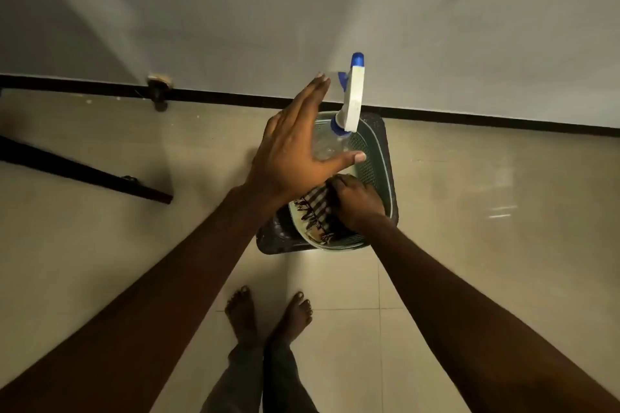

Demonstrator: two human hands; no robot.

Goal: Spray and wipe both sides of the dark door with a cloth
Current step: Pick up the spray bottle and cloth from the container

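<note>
A clear spray bottle [330, 144] with a white and blue trigger head [354, 97] stands upright in a green perforated basket [375, 157] on the floor. My left hand [295, 151] is spread against the bottle, fingers straight along its left side and thumb across its front, not closed around it. My right hand [359, 201] is lower in the basket, shut on a dark checked cloth [317, 211] with a fringed edge. The dark door [84, 174] shows only as a thin dark edge at the left, apart from both hands.
The basket sits on a dark square base [391, 211] against a white wall with black skirting [469, 117]. A door stopper [158, 90] sticks out of the wall at the left. My bare feet [268, 315] stand on beige floor tiles just behind the basket.
</note>
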